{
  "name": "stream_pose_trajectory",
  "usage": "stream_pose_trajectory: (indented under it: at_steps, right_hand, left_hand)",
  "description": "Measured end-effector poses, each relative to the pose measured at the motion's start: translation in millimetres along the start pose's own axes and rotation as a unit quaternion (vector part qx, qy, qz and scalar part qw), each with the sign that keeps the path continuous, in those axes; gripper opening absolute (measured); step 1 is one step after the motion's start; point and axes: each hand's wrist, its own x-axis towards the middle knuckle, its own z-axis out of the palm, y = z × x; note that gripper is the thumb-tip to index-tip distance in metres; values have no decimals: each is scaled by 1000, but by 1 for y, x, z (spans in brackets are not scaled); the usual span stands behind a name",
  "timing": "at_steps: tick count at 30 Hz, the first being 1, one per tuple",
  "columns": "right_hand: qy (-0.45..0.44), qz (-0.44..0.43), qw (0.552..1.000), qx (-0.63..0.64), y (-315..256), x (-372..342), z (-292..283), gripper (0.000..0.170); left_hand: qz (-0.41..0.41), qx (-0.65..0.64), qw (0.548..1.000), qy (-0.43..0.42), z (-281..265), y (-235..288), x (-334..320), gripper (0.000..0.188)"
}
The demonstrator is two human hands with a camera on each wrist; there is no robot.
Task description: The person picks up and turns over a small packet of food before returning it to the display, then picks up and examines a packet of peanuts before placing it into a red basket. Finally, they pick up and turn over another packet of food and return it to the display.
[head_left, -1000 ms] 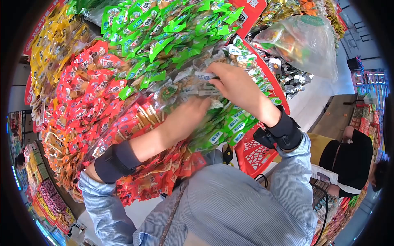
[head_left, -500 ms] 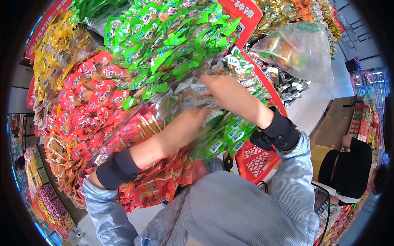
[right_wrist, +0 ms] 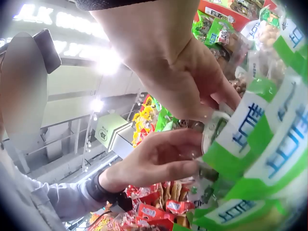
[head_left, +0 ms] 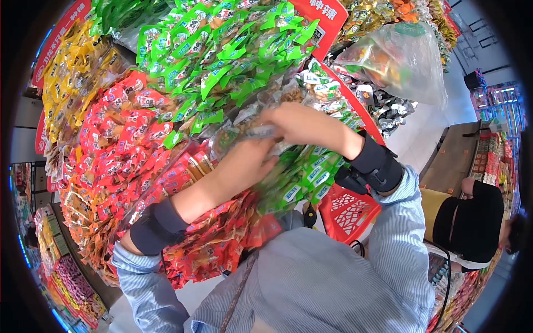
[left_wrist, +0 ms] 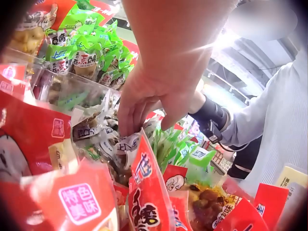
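Note:
Both hands work over a bin of clear snack packets (head_left: 236,130) with white labels, between red and green ones. The right hand (head_left: 302,125) reaches in from the right, its fingers at a small clear packet (right_wrist: 216,130) with a pale label; the fingertips are partly hidden. Just below and left of it, the left hand (head_left: 250,161) dips into the same packets. In the left wrist view its fingers (left_wrist: 127,118) point down onto the clear packets, the thumb apart from them. Green-and-white packets (right_wrist: 245,125) stand close beside the right hand.
Heaps of red packets (head_left: 125,122), green packets (head_left: 205,55) and yellow packets (head_left: 78,77) surround the bin. A knotted plastic bag (head_left: 397,64) of packets lies at the right. A red basket (head_left: 347,213) stands near the body. Another person (head_left: 472,222) is at the right.
The right hand has shifted left and slightly down, and the labelled packet at its fingers moves along. The left hand stays low beside it, now nearer to the right hand.

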Motion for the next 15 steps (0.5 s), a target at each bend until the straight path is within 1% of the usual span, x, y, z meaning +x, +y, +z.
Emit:
stream_pose_trajectory:
  at_steps: [1,4,5,7,8,11,14,15]
  right_hand:
    - [-47,45,998,20,2,3,-7,27]
    - [-57,64,996,38,4,5,-11,27]
    - [-37,51,998,20,8,6,-2,27]
    - [3,23,1000,-18,19,10,24,28]
    - [-3,19,999,-39,19,12,25,28]
    - [-28,8,995,-92,17,19,28,30]
    - [-55,10,989,-134,17,28,27,30]
    - [-59,17,987,-149,12,27,26,29]
  left_hand:
    - [-6,9,1000,1,1,-1,0,23]
    - [-3,46,999,16,1,-3,3,18]
    - [0,60,998,23,1,-4,3,16]
    - [-23,70,997,10,1,-12,6,15]
    - [-35,75,997,5,2,-17,8,14]
    - [-35,67,997,21,6,-28,9,14]
    - [-28,64,997,38,4,-27,5,12]
    - [-42,81,995,33,-1,-23,2,12]
